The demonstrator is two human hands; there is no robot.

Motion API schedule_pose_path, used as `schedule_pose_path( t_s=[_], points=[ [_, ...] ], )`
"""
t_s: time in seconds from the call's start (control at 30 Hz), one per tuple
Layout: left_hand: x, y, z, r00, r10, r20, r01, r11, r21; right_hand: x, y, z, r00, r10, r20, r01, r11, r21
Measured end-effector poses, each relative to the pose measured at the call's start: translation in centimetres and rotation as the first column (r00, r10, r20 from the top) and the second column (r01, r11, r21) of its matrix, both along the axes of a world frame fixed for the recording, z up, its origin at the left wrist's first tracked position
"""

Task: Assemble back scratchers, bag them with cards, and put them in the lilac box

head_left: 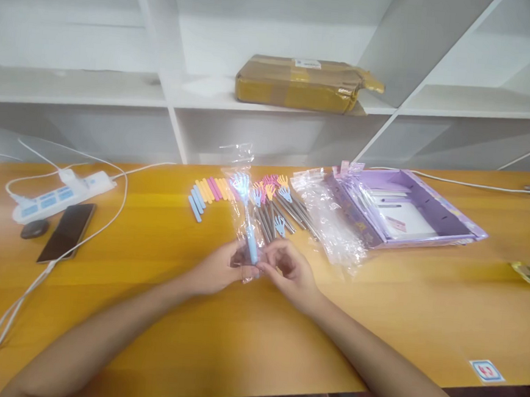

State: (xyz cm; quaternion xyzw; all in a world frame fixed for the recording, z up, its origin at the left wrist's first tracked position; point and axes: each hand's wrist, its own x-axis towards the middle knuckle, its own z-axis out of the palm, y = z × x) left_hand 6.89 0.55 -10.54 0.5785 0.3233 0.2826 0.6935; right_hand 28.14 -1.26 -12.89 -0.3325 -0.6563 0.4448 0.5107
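Observation:
Between my hands stands a blue back scratcher (251, 240) inside a clear plastic sleeve (240, 212), its hand-shaped head pointing away from me. My left hand (220, 269) is closed around the sleeve near the blue grip. At the sleeve's lower end, my right hand (293, 275) pinches the plastic with thumb and fingertips. Just beyond lie several metal back scratcher rods (268, 217) with blue, yellow and pink hand-shaped heads. Left of them is a row of blue, yellow and pink grips (208, 191). A pile of clear plastic sleeves (332, 219) lies to the right.
A purple box (442, 215) holding paper and a pen is at the back right. On the left are a white power strip (63, 195), a phone (67, 232), a black mouse (34, 229) and white cables. A taped brown parcel (296, 85) rests on the shelf behind.

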Motion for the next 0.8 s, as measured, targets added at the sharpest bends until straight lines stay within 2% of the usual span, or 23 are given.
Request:
schedule_pose_path(
  t_s=[0.13, 0.27, 0.33, 0.47, 0.57, 0.7, 0.8],
  points=[
    [0.1, -0.1, -0.1, 0.999, -0.026, 0.047, 0.025, 0.999, 0.024, 0.3, 0.3, 0.1, 0.998, 0.023, 0.059, -0.019, 0.998, -0.061],
    [0.0, -0.3, -0.2, 0.996, -0.066, 0.066, 0.063, 0.997, 0.049, 0.5, 0.5, 0.8, 0.953, 0.184, 0.241, -0.186, 0.982, -0.014],
    [-0.1, -0.3, -0.1, 0.992, -0.105, 0.070, 0.100, 0.993, 0.063, 0.4, 0.6, 1.2, 0.932, 0.241, 0.271, -0.257, 0.966, 0.026],
    [-0.3, -0.3, 0.4, 0.991, -0.130, 0.039, 0.126, 0.988, 0.094, 0.4, 0.4, 1.6, 0.931, 0.280, 0.234, -0.299, 0.953, 0.045],
    [-0.2, -0.2, 0.4, 0.988, -0.141, 0.068, 0.138, 0.989, 0.054, 0.5, 0.3, 1.8, 0.914, 0.347, 0.209, -0.358, 0.934, 0.012],
    [-0.2, -0.2, 0.1, 0.986, -0.144, 0.089, 0.144, 0.990, 0.006, 0.6, 0.0, 1.2, 0.909, 0.394, 0.138, -0.383, 0.918, -0.100],
    [-0.3, -0.3, 0.4, 0.981, -0.171, 0.092, 0.171, 0.985, 0.009, 0.6, -0.2, 0.4, 0.891, 0.452, 0.035, -0.436, 0.875, -0.212]
  ],
)
